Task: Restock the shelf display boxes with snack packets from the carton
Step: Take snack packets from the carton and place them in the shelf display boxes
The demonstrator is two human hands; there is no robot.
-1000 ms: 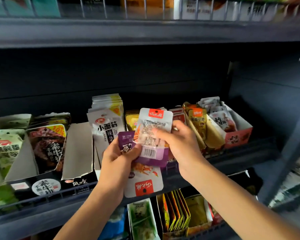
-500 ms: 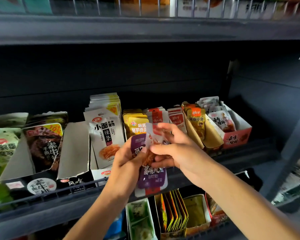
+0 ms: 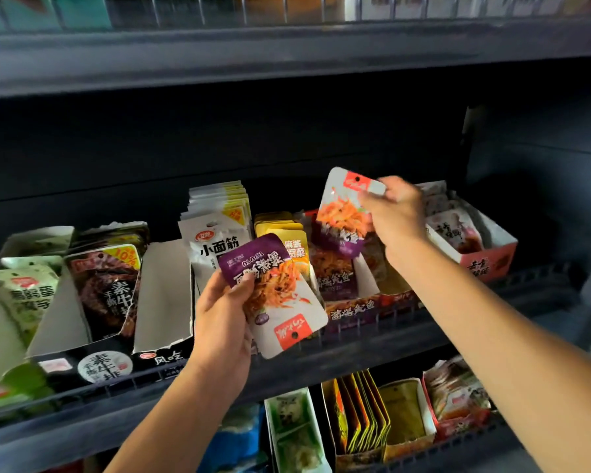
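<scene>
My left hand [image 3: 220, 322] grips a small stack of purple-and-white snack packets [image 3: 277, 295], upside down, in front of the middle shelf. My right hand [image 3: 394, 216] pinches one purple-and-white packet [image 3: 343, 213] by its red top corner and holds it upright just above the purple display box [image 3: 352, 314]. That box holds a few matching packets [image 3: 335, 271]. The carton is out of view.
Along the shelf stand more display boxes: white noodle packets [image 3: 215, 240], yellow packets [image 3: 280, 230], dark brown packets [image 3: 106, 285], green packets [image 3: 24, 295] and a red box [image 3: 485, 264] at the right. A wire rail [image 3: 372, 332] edges the shelf front. Another stocked shelf lies below.
My right hand has pulled one packet off the stack in my left hand and lifted it up and right, over the purple box. The left hand stayed low with the other packets.
</scene>
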